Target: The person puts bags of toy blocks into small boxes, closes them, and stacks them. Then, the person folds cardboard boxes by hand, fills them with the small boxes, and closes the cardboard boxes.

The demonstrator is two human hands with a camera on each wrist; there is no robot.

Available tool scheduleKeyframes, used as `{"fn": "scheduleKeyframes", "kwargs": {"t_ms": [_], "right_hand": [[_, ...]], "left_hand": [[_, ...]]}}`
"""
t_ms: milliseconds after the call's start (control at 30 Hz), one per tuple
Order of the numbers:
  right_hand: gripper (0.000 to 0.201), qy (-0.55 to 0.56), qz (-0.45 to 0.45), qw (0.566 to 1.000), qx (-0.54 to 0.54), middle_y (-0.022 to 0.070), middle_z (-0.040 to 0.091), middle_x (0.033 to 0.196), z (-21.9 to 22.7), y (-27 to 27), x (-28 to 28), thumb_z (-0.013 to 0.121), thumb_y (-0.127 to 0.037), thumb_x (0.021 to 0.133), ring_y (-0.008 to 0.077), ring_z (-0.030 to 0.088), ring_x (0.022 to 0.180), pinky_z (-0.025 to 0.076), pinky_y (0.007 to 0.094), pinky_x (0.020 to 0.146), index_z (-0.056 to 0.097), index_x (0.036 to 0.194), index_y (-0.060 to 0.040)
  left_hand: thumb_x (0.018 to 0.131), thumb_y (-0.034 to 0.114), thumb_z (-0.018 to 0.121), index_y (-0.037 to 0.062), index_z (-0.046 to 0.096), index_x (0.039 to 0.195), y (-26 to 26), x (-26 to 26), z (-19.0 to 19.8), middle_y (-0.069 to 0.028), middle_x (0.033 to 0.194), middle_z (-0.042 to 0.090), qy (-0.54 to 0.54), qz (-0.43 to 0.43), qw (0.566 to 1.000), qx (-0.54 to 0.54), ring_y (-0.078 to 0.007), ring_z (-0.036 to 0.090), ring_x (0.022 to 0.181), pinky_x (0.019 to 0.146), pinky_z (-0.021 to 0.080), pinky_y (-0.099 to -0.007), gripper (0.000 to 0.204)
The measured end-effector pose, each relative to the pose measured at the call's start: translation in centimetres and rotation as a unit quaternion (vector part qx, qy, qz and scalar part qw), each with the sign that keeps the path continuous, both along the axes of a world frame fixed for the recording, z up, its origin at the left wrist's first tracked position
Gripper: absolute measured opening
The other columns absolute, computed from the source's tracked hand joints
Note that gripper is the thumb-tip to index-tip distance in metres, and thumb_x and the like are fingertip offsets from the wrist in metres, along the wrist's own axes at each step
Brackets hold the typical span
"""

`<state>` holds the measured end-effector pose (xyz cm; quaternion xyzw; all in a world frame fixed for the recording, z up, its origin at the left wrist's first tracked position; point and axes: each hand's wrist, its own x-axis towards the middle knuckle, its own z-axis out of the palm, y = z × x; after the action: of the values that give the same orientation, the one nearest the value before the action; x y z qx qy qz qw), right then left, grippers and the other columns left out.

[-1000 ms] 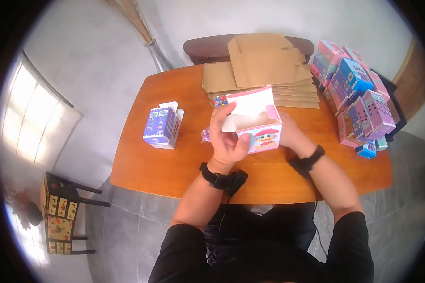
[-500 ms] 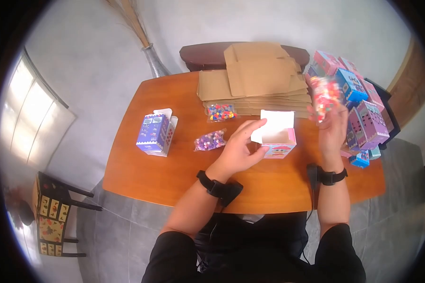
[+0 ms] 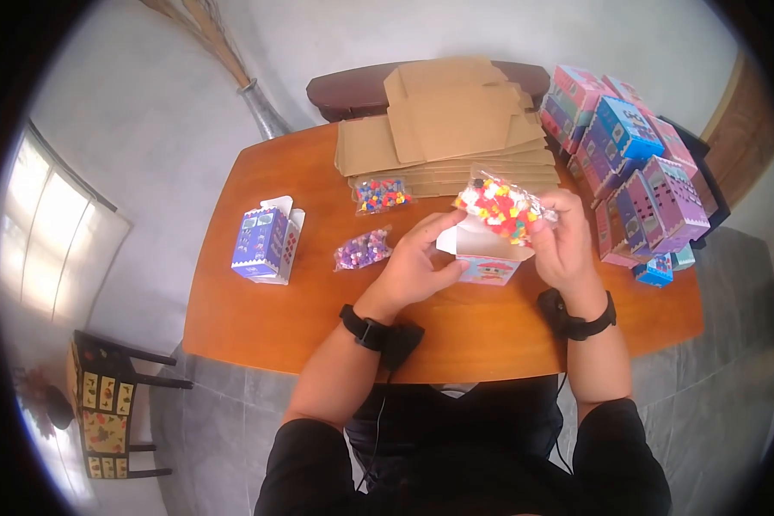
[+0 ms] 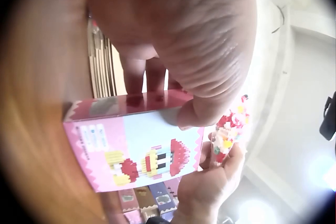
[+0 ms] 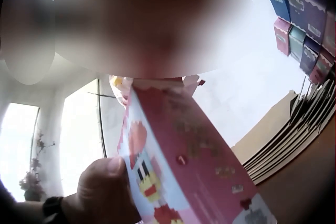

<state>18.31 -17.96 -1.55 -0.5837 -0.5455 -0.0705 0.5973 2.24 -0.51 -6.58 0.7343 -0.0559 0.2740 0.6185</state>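
A pink and light-blue box [image 3: 488,272] with a block-figure picture stands upright on the wooden table, its top flaps raised. My left hand [image 3: 413,268] grips its left side, thumb on the printed front [image 4: 149,150] and fingers along the side panel. Over the open top, my right hand [image 3: 568,245] pinches one end of a clear plastic bag [image 3: 499,206] of small red, white and yellow pieces. The bag hides part of the opening. In the right wrist view, the pink side panel [image 5: 194,150] shows, with the left thumb on the box's edge.
Left of the box lie a bag of purple pieces [image 3: 363,249] and a bag of multicoloured pieces [image 3: 383,196]. An opened purple box [image 3: 262,243] stands farther left. Flattened brown cardboard [image 3: 447,120] is piled at the back, with several stacked boxes [image 3: 632,172] at the right.
My right hand left the box, appeared at the right with the bag of red, white and yellow pieces, then brought it left over the box's opening. The left hand stays at the box.
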Motion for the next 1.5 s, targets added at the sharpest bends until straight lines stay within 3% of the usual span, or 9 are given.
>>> {"fn": "scheduleKeyframes", "kwargs": {"t_ms": [100,300,633,800,1000,1133,1200,1267,1500], "right_hand": [[0.02,-0.136,-0.02,0.99,-0.027,0.0115,0.067,0.091,2.2,-0.6,0.6,0.064,-0.006,0.089,0.0243,0.062,0.083,0.048,0.0343,0.075,0.063,0.108,-0.0026],[0.026,0.085,0.041,0.996,-0.002,0.0099,0.07,0.101,1.2,0.0,0.3,0.071,-0.004,0.084,0.0196,0.065,0.091,0.051,0.0311,0.081,0.063,0.109,-0.0009],[0.034,-0.072,0.076,0.989,-0.101,0.0165,0.052,0.143,1.7,0.2,0.9,0.061,-0.015,0.095,0.024,0.054,0.124,0.045,0.0374,0.1,0.06,0.128,-0.005],[0.054,0.24,0.135,0.936,-0.22,0.0175,0.043,0.149,-0.1,1.0,1.3,0.056,-0.02,0.1,0.0233,0.046,0.133,0.04,0.0366,0.107,0.038,0.147,-0.0013],[0.055,0.332,0.245,0.881,-0.233,0.0145,0.055,0.135,-1.1,1.6,1.3,0.062,-0.021,0.099,0.0181,0.055,0.119,0.044,0.0324,0.1,0.038,0.144,0.0008],[0.041,0.272,0.197,0.93,-0.15,0.011,0.064,0.121,-0.6,1.7,0.6,0.067,-0.009,0.093,0.0158,0.061,0.106,0.049,0.0302,0.093,0.052,0.13,-0.0011],[0.027,0.035,0.108,0.985,-0.13,0.0102,0.067,0.113,-0.6,1.5,1.1,0.071,-0.002,0.085,0.0163,0.064,0.096,0.051,0.0305,0.086,0.063,0.111,-0.0026],[0.025,0.006,0.13,0.983,-0.128,0.01,0.068,0.111,-0.1,1.4,0.9,0.073,-0.002,0.082,0.0171,0.065,0.096,0.052,0.0308,0.085,0.065,0.105,-0.0029],[0.031,0.037,0.192,0.97,-0.143,0.0109,0.068,0.112,1.1,0.8,0.0,0.082,-0.006,0.073,0.022,0.066,0.104,0.05,0.0337,0.092,0.067,0.1,-0.0035]], "left_hand": [[0.08,-0.009,0.069,-0.0011,0.047,0.141,0.1,0.0,-0.1,-0.0116,0.133,0.052,-0.009,-0.008,1.0,0.003,-0.0207,0.053,0.124,0.104,0.044,-0.0333,0.065],[0.081,-0.01,0.069,0.0005,0.044,0.144,0.2,0.0,0.3,-0.0098,0.134,0.051,-0.027,-0.007,0.999,0.022,-0.0196,0.05,0.127,0.108,0.04,-0.0346,0.069],[0.081,-0.01,0.069,0.0012,0.037,0.149,0.0,0.1,0.2,-0.0098,0.136,0.049,-0.004,0.014,1.0,-0.009,-0.0196,0.049,0.128,0.108,0.039,-0.0354,0.076],[0.088,0.0,0.064,0.0033,0.032,0.151,-0.2,0.2,0.3,-0.0102,0.135,0.05,-0.044,-0.007,0.996,-0.075,-0.0203,0.052,0.123,0.105,0.042,-0.0353,0.071],[0.101,0.025,0.054,0.003,0.037,0.148,-0.2,0.4,-0.2,-0.0104,0.138,0.051,0.069,-0.088,0.96,-0.255,-0.0206,0.049,0.129,0.108,0.039,-0.0351,0.055],[0.099,0.014,0.056,0.0012,0.047,0.138,-1.4,0.4,0.2,-0.0104,0.132,0.057,0.018,0.006,0.985,-0.169,-0.0225,0.055,0.123,0.104,0.043,-0.0354,0.042],[0.098,0.01,0.057,-0.0001,0.052,0.132,-1.2,0.1,0.7,-0.0114,0.13,0.059,-0.021,0.064,0.99,-0.124,-0.0238,0.057,0.12,0.102,0.044,-0.0355,0.036],[0.094,0.007,0.06,-0.0017,0.059,0.123,-0.1,-0.7,1.4,-0.015,0.125,0.062,-0.073,0.134,0.967,0.203,-0.0265,0.059,0.117,0.099,0.046,-0.0364,0.03],[0.092,0.007,0.06,-0.0003,0.062,0.123,-0.2,-1.0,2.2,-0.0174,0.124,0.063,-0.098,0.101,0.971,0.195,-0.0298,0.059,0.116,0.101,0.045,-0.0379,0.032]]}}
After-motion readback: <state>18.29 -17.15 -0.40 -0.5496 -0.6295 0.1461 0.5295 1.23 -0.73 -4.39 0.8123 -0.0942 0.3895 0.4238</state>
